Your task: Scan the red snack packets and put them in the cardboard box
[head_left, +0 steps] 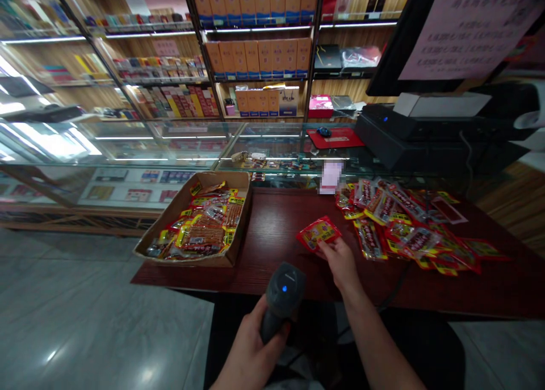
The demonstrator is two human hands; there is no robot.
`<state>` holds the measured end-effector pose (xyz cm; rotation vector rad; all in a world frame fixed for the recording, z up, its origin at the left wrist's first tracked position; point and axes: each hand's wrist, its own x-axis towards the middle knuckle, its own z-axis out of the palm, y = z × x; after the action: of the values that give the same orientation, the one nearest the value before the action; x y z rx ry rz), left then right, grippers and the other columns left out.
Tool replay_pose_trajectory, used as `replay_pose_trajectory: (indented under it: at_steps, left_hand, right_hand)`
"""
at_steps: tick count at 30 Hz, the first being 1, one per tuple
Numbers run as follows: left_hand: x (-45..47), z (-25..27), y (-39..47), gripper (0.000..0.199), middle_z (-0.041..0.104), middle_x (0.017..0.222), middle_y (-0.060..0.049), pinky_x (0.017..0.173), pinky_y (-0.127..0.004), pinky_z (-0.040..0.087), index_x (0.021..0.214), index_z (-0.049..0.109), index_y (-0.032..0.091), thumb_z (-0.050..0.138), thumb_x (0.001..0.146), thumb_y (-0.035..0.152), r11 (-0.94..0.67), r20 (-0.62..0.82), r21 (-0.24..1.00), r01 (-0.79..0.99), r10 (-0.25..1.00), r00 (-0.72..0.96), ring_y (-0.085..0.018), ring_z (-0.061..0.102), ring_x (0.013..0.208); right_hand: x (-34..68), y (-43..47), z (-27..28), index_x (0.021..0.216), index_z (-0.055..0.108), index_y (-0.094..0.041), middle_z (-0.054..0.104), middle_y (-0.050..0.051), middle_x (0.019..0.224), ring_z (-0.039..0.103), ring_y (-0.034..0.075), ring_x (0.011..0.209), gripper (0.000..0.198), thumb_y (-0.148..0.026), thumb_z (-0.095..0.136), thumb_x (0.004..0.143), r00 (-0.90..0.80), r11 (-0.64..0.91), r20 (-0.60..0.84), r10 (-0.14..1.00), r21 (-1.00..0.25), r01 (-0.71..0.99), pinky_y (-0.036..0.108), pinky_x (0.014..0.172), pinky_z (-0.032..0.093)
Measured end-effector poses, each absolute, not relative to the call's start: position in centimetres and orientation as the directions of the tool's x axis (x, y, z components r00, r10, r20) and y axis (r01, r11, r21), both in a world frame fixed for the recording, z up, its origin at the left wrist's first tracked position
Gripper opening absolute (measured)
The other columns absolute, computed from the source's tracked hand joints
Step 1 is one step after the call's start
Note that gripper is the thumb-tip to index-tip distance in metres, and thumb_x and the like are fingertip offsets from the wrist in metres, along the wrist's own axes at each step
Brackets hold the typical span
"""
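My left hand (258, 344) is wrapped round the handle of a dark barcode scanner (286, 288), held at the table's near edge with a small blue light glowing on top. Between the fingers and thumb of my right hand (340, 259) is a red and yellow snack packet (317, 232), just above the dark red tabletop (276, 219). To the right of that hand spreads a loose pile of similar snack packets (392, 217). On the left, an open cardboard box (232, 254) holds several more packets, some with brown sticks showing through clear windows.
Behind the table runs a glass display counter (272, 143) bearing a red mouse pad (347, 139) with a mouse (324, 131). A monitor (392, 66) and black machine (392, 146) stand at the right. Shelves of orange boxes (259, 58) line the back wall.
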<state>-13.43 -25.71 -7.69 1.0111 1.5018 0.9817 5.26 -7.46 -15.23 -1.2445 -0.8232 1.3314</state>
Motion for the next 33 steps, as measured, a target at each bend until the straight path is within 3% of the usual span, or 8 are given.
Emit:
replay_pose_trajectory:
  at_steps: [4,8,17,22,33]
  left_hand:
    - [-13.1,-6.9,-25.5,0.023,0.064,0.071,0.001,0.056,-0.021,0.044,0.102,0.079,0.015,0.071,0.081,0.019,0.284,-0.275,0.946,0.159,0.958,-0.075,-0.014,0.050,0.059]
    - [-13.0,-7.1,-25.4,0.026,0.062,0.070,0.002,0.060,-0.022,0.046,0.105,0.079,0.014,0.071,0.081,0.018,0.273,-0.266,0.945,0.178,0.962,-0.064,-0.015,0.050,0.061]
    - [-13.6,-7.9,-25.7,0.022,0.064,0.070,0.001,0.072,-0.026,0.054,0.104,0.077,0.015,0.073,0.084,0.026,0.208,-0.202,0.966,0.153,0.978,-0.055,-0.020,0.060,0.075]
    - [-14.3,-8.2,-25.8,0.022,0.061,0.067,0.002,0.069,-0.026,0.053,0.102,0.077,0.015,0.073,0.085,0.027,0.175,-0.166,0.976,0.130,0.983,-0.073,-0.019,0.058,0.072]
    - [-15.0,-8.8,-25.0,0.026,0.062,0.072,0.002,0.070,-0.025,0.050,0.107,0.076,0.013,0.065,0.082,0.016,0.153,-0.141,0.981,0.122,0.985,-0.103,-0.017,0.055,0.072]
  right_hand:
    - [5.4,-7.7,-14.9,0.099,0.071,-0.021,0.084,0.007,0.090,0.080,0.030,0.087,0.050,-0.055,0.085,0.066,0.101,-0.122,-0.132,0.986,-0.987,-0.104,0.045,0.085,0.064]
    - [5.5,-7.9,-14.1,0.094,0.071,-0.022,0.083,0.010,0.086,0.080,0.032,0.084,0.046,-0.058,0.083,0.068,0.080,-0.097,-0.098,0.992,-0.995,-0.015,0.044,0.080,0.064]
    - [4.3,-8.2,-12.6,0.091,0.070,-0.023,0.083,0.010,0.087,0.080,0.032,0.082,0.045,-0.057,0.086,0.066,0.010,-0.123,-0.124,0.992,-0.989,-0.080,0.043,0.077,0.064]
    - [2.9,-8.1,-11.8,0.088,0.070,-0.023,0.083,0.011,0.089,0.080,0.033,0.082,0.044,-0.057,0.087,0.065,-0.031,-0.123,-0.121,0.992,-0.990,-0.068,0.043,0.075,0.064]
    - [1.7,-8.7,-11.6,0.105,0.074,-0.023,0.084,0.010,0.102,0.080,0.032,0.097,0.039,-0.045,0.080,0.073,-0.117,-0.119,-0.115,0.986,-0.993,-0.027,0.043,0.086,0.063]
